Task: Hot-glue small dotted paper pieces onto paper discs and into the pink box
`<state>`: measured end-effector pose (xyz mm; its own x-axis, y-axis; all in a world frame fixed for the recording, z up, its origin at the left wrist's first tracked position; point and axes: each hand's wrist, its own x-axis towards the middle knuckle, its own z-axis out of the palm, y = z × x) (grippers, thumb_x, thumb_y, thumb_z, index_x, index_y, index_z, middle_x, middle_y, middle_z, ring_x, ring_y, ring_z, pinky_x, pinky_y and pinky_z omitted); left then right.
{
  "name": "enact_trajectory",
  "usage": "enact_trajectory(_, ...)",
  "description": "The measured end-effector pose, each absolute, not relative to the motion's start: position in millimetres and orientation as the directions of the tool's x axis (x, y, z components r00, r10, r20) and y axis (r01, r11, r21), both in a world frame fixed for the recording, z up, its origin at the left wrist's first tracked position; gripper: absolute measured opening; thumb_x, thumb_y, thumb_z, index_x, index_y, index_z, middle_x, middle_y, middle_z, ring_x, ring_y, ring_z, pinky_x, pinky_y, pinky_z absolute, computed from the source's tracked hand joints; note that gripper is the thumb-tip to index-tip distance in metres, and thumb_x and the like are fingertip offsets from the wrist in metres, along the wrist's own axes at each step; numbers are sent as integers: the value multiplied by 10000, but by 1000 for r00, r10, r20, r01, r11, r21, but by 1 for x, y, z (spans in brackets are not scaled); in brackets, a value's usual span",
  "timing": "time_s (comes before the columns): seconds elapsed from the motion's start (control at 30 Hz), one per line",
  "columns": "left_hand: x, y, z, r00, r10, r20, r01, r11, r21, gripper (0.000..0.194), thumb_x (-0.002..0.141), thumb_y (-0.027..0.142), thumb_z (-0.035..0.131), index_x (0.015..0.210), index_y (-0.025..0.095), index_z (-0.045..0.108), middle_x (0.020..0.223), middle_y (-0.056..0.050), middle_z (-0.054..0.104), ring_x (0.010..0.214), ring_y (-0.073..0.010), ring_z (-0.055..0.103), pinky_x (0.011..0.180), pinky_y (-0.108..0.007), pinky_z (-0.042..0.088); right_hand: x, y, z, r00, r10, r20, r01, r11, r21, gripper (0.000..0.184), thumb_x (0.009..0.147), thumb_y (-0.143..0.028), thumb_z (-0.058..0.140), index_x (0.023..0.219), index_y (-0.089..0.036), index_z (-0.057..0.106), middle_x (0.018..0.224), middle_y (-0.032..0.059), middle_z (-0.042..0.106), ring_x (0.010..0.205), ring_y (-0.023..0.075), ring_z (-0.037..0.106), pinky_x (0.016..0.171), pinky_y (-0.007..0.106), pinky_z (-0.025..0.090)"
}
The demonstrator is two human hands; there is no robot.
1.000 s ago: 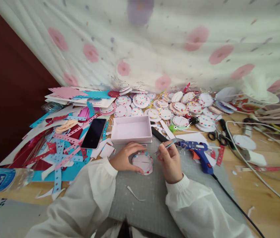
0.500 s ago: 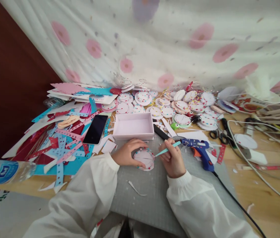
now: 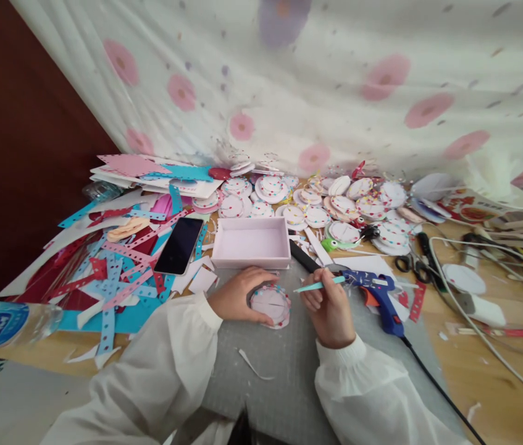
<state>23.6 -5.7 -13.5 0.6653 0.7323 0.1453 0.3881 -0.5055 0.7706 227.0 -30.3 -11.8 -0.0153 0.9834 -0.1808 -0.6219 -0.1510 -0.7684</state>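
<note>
**Left hand [image 3: 240, 296] cups a small disc [image 3: 270, 304], right hand [image 3: 334, 309] pinches a pointed tool [image 3: 315, 285]**

The left hand is half open, its thumb and fingers curved around the left side of the disc and holding it by the edge. The disc is white, with red and blue dots along its rim, and sits over the grey mat [image 3: 284, 364], just in front of a white box [image 3: 251, 261]. From this angle it is hard to tell whether the disc lies flat on the mat or is raised a little.

The right hand is closed around the teal tool, with the thumb and forefinger on its shaft. The tool's tip points left, near the disc but apart from it.

A thin paper scrap [image 3: 254, 366] lies on the mat, nearer the person than the disc. Beside the right hand is a blue glue gun [image 3: 376, 289], and scissors [image 3: 413, 267] lie beyond it to the right. Left of the box are a dark-screened phone [image 3: 179, 245] and a tangle of coloured paper strips [image 3: 112, 281]; a plastic bottle [image 3: 8, 324] lies at the left edge. Behind the box, many similar dotted discs [image 3: 271, 186] are heaped before a flowered curtain [image 3: 284, 93].
</note>
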Motion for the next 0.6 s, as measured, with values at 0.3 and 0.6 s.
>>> enact_trajectory(0.3, 22, -18, -10, 471, 873, 122, 311, -294, 904, 806, 835, 369, 595, 1470, 192, 132, 1189, -124, 617, 1128, -238, 569, 1031, -446, 384, 227, -32, -13, 2, 972, -233, -636, -179, -750, 212, 721, -298, 704, 763, -220, 512, 548, -76, 319, 461, 65, 262, 434, 205, 219)
enact_trajectory(0.6, 19, -35, 8, 422, 904, 61, 445, -266, 855, 647, 894, 315, 520, 1453, 199, 216, 1285, -142, 575, 1159, -234, 570, 990, -402, 452, 228, -33, -11, -12, 970, -241, -637, -193, -746, 190, 736, -309, 681, 747, -223, 512, 558, -69, 298, 467, 73, 242, 440, 221, 219)
